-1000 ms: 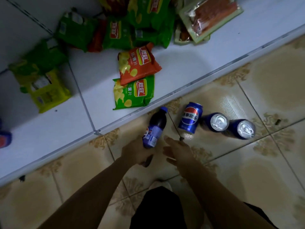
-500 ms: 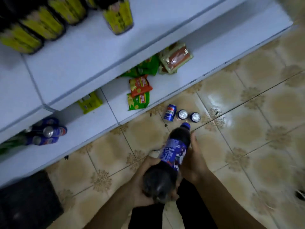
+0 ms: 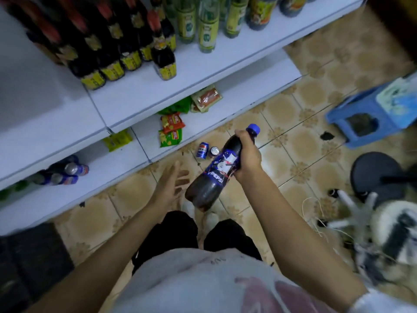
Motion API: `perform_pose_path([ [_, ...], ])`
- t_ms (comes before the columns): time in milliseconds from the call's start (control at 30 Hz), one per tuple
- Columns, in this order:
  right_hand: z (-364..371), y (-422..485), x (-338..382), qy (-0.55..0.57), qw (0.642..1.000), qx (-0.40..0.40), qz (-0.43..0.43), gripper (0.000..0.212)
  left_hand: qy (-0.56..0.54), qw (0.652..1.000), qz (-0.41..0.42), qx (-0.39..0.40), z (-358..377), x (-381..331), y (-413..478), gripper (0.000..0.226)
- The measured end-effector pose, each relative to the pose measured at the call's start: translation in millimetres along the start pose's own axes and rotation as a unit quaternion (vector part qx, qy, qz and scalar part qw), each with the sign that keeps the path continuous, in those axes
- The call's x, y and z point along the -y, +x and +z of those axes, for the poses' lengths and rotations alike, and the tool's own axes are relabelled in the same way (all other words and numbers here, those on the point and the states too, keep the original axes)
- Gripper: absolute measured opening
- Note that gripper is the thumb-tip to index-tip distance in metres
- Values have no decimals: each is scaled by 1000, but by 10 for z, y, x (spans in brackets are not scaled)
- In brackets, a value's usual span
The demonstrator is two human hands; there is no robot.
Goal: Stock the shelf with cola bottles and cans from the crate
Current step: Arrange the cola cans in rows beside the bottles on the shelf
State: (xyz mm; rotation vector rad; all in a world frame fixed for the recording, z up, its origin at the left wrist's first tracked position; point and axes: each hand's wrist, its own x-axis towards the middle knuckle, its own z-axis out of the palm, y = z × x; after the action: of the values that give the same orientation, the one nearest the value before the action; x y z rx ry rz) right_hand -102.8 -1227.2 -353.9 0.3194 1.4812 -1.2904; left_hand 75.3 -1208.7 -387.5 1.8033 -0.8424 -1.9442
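The right hand (image 3: 246,154) grasps a dark cola bottle (image 3: 216,170) labelled "PEPSI", blue cap tilted up-right, while the left hand (image 3: 172,184) hangs released beside its base.

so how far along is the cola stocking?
Done: a few cola containers lie on the lowest shelf, at left. In hand: the right hand grips a Pepsi bottle near its neck, off the floor; the left hand is open beside its base. Left: that bottle and at least two cans on the floor tiles.
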Motion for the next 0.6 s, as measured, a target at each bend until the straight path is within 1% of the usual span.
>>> perform_pose_path([
  [33,2,-81,26,-10,1000,-21,-13,34,25,998,60,2,-45,43,-61,62],
  [67,9,-166,42,-12,999,-30,-20,38,78,988,126,35,-18,8,-248,69],
  [100,14,-234,62,-12,999,-35,-23,44,109,978,173,50,11,68,-350,73],
  [133,16,-292,71,-17,999,-39,-25,47,133,971,187,69,42,58,-515,73],
  [167,10,-348,89,-26,999,-37,-22,47,149,965,206,69,64,92,-603,72],
  [200,16,-407,131,-36,998,-33,-26,47,161,963,203,71,101,69,-700,71],
  [233,17,-423,145,-42,999,-13,-18,51,158,963,208,68,147,92,-728,68],
  [267,19,-543,193,-61,997,40,-9,61,136,966,213,49,171,76,-864,63],
  [300,16,-602,227,-75,994,83,5,70,73,975,204,55,194,52,-918,58],
  [333,15,-623,263,-87,989,115,13,74,10,982,178,60,209,16,-934,54],
  [367,0,-673,284,-97,985,145,11,71,-65,983,159,69,205,10,-992,56],
  [400,-32,-720,288,-110,978,176,5,66,-139,978,137,80,190,-2,-1085,66],
  [433,-58,-763,278,-118,973,200,2,65,-213,965,116,101,174,-13,-1159,79],
  [467,-76,-791,259,-122,969,217,2,66,-276,950,94,115,153,-39,-1254,88],
  [533,-74,-874,194,-128,960,249,15,72,-367,917,69,138,104,-88,-1415,90],
  [600,4,-1010,114,-142,943,299,22,75,-402,901,76,146,42,-164,-1595,86],
])
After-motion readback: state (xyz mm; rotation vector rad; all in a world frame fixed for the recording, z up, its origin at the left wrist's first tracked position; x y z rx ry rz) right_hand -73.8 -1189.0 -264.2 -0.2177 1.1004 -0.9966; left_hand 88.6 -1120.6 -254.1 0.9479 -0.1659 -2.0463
